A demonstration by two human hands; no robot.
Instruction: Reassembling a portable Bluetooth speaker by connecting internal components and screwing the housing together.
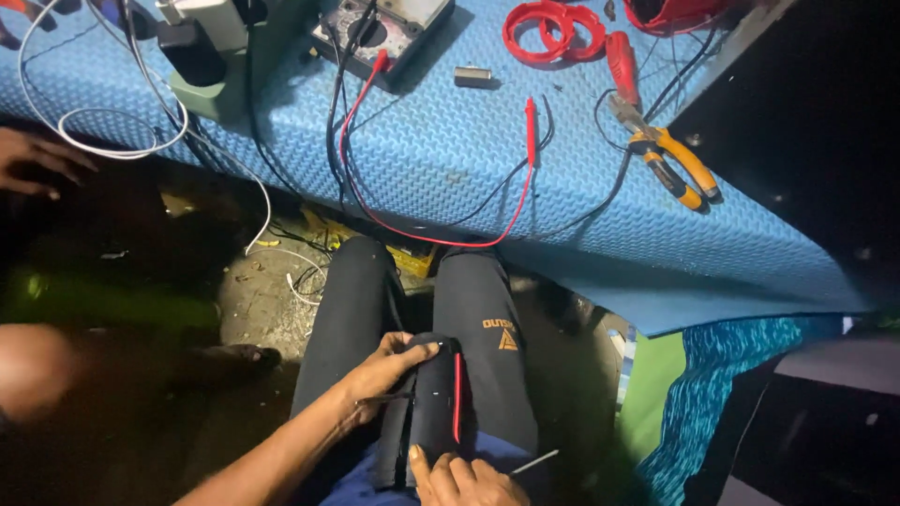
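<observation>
Saw L hand (380, 370) wrapped shut round black cylindrical speaker (427, 403) on lap, 6 o'clock; R hand (464, 480) pinched thin metal tool (534, 461) — risk: speaker rolls off thighs, tool slips.

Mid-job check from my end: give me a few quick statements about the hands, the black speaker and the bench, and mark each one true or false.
1. The left hand grips the black cylindrical speaker on the lap. True.
2. The right hand holds the orange-handled pliers. False: the pliers lie on the blue mat; the right hand is at the speaker's near end with a thin metal tool.
3. The red probe lies on the mat. True.
4. The multimeter rests on the floor. False: it sits on the mat.
5. The red tape rolls lie on the mat. True.
</observation>
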